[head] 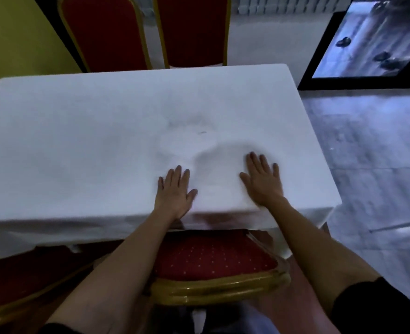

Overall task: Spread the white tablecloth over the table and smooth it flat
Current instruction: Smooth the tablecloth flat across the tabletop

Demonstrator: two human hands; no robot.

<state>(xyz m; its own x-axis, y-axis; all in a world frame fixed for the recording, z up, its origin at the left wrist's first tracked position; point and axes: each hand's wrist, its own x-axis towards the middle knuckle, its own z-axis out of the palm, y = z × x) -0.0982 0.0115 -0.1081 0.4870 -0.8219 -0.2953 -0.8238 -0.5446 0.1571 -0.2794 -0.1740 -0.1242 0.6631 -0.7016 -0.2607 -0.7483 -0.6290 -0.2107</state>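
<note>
The white tablecloth (90, 141) covers the whole rectangular table and hangs over its near edge. My left hand (175, 191) lies flat on the cloth near the front edge, palm down with fingers apart. My right hand (263, 180) also presses flat on the cloth, a little farther in and to the right. A curved ridge of raised cloth (225, 147) arcs just beyond and between the two hands, with faint wrinkles past it toward the table's middle.
A red chair with a gold frame (213, 259) stands tucked under the near edge, between my arms. Two more red chairs (192, 30) stand at the far side. Another red seat (23, 273) is at the lower left. Grey floor lies to the right, with a dark-framed glass panel (367, 39).
</note>
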